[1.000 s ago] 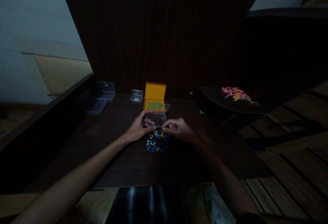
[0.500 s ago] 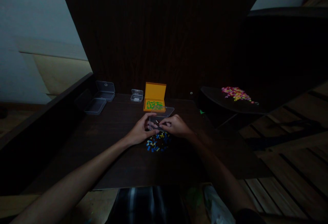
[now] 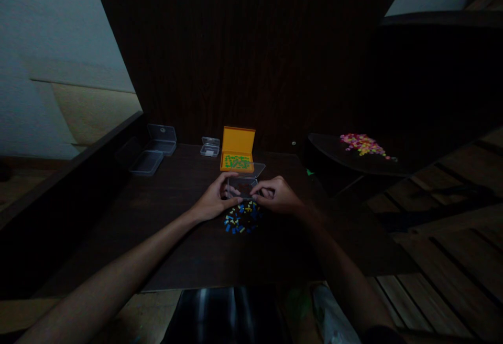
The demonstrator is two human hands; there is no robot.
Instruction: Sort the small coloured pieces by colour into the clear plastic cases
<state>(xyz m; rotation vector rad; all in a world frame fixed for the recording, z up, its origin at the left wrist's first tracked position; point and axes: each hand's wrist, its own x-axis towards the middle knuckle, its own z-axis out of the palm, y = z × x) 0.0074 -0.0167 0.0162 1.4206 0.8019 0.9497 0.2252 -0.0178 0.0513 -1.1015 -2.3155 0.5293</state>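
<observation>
A clear plastic box (image 3: 245,181) with its lid raised is between my hands, just in front of the yellow box. My left hand (image 3: 216,196) grips its left side, thumb along the near edge and fingers around the far side. At the box's right near corner is my right hand (image 3: 277,195), its thumb and forefinger close to the edge and the other fingers curled. Whether it grips the box or something small I cannot make out. Directly below lies a pile of small blue and yellow pieces (image 3: 241,218) on the dark table (image 3: 188,260).
Behind stands an open yellow box (image 3: 238,140) holding small green pieces (image 3: 238,162). A small clear case (image 3: 209,147) and a larger open clear case (image 3: 147,162) are to the left. Pink and yellow pieces (image 3: 365,143) lie heaped on a dark curved shelf (image 3: 334,150) at right.
My right hand has drawn back rightward from over the clear box to its right near corner. The small pale piece seen at its fingertips no longer shows there. My left hand stays nearly still.
</observation>
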